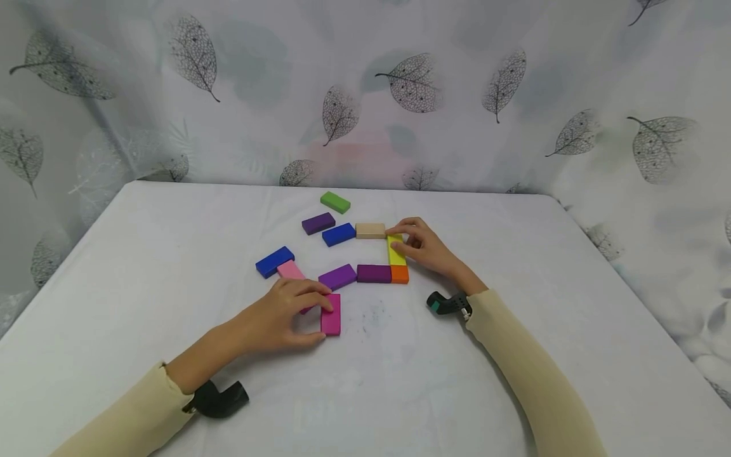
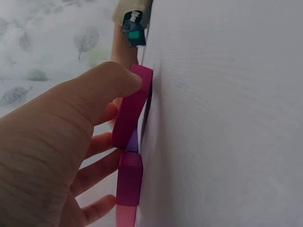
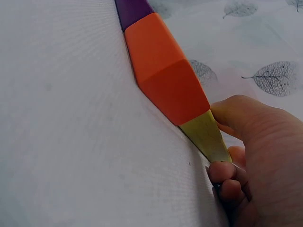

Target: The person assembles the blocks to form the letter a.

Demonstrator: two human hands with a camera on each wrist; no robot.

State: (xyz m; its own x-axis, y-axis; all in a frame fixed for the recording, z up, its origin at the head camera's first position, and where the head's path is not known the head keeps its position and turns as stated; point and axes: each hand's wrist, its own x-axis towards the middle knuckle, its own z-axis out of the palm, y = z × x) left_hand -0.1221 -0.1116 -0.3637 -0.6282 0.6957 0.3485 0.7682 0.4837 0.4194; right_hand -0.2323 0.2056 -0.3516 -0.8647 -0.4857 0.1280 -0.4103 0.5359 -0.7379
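White tabletop [image 1: 428, 381] before me, grey smudges [image 1: 374, 315] on its surface. Facing me beyond it: pale backdrop [image 1: 365, 38], dark skeleton-leaf prints [image 1: 415, 86], blue-grey blotches [image 1: 251, 63], pinkish patch [image 1: 360, 155] low; backdrop continues at my left, right.

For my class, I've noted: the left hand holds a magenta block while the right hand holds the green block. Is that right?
One slip: the right hand holds the yellow block, not green, as the head view shows. The left hand holds a magenta block.

No lettering, brand, number or sign can be read in any of the views.
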